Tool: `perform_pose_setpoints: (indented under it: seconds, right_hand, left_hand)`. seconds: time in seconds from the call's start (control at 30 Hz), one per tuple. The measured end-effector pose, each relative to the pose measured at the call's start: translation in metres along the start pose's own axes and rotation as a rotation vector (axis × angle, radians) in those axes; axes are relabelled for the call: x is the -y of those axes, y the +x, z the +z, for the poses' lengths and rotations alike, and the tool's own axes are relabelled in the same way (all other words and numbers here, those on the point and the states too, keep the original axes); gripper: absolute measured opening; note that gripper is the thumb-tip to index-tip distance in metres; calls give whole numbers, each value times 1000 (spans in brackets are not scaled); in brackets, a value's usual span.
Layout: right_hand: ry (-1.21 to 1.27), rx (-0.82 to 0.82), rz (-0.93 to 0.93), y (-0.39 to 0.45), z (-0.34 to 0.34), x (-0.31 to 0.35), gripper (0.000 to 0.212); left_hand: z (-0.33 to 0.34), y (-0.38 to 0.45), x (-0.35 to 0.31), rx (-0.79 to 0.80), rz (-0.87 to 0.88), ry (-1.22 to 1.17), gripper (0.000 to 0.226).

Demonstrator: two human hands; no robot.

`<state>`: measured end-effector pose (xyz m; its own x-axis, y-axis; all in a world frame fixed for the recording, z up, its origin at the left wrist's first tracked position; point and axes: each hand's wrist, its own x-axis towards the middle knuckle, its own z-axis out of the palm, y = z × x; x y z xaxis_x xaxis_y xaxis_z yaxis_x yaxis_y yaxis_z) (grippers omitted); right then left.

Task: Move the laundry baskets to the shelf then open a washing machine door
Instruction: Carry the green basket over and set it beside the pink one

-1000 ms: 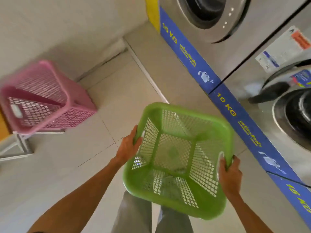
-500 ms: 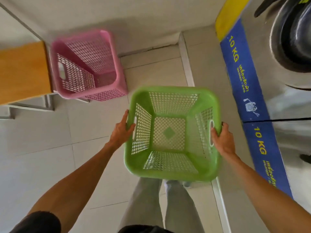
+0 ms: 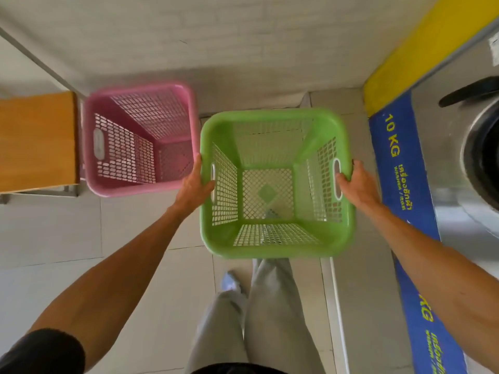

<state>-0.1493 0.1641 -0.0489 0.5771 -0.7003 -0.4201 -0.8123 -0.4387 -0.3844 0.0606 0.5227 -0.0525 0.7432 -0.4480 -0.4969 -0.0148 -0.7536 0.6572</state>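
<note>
An empty green laundry basket (image 3: 275, 238) hangs in front of me above the floor, held level by both side handles. My left hand (image 3: 193, 184) grips its left rim and my right hand (image 3: 355, 184) grips its right rim at the handle slot. An empty pink laundry basket (image 3: 140, 141) stands just left of the green one, against the wall. At the right edge, a steel washing machine (image 3: 442, 157) shows a round door (image 3: 483, 163) and a black handle.
A wooden-topped shelf or bench (image 3: 37, 141) on a white metal frame stands left of the pink basket. A blue and yellow "10 KG" strip (image 3: 397, 163) runs along the machine base on a raised step. My legs are below the basket on the tiled floor.
My view has swung left and the green basket has moved forward, up beside the pink basket. The washing machine has slid to the right edge. Both hands keep their grip.
</note>
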Motion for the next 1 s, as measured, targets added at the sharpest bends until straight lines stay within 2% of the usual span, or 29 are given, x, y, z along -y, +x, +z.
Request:
perform_pose_setpoints:
  seconds: [0.17, 0.43, 0.57, 0.67, 0.83, 0.9, 1.0]
  right_hand:
    - [28, 125, 17, 105, 12, 24, 40]
    - [-17, 244, 66, 226, 45, 36, 29]
    - [-38, 276, 105, 256, 56, 37, 40]
    - [31, 230, 133, 267, 64, 40, 53]
    - [73, 216, 135, 270, 67, 53, 61]
    - [-7, 164, 65, 263, 65, 65, 69]
    - [-253, 78, -51, 249, 63, 93, 80]
  left_hand:
    - [9, 92, -8, 36, -129, 12, 98]
    - [27, 210, -1, 8, -115, 1, 96]
    - [35, 239, 7, 39, -111, 14, 95]
    - [37, 252, 10, 57, -92, 36, 91]
    - [33, 259, 8, 81, -55, 44, 90]
    - [31, 253, 5, 57, -72, 10, 89]
    - [13, 239, 1, 21, -96, -8, 88]
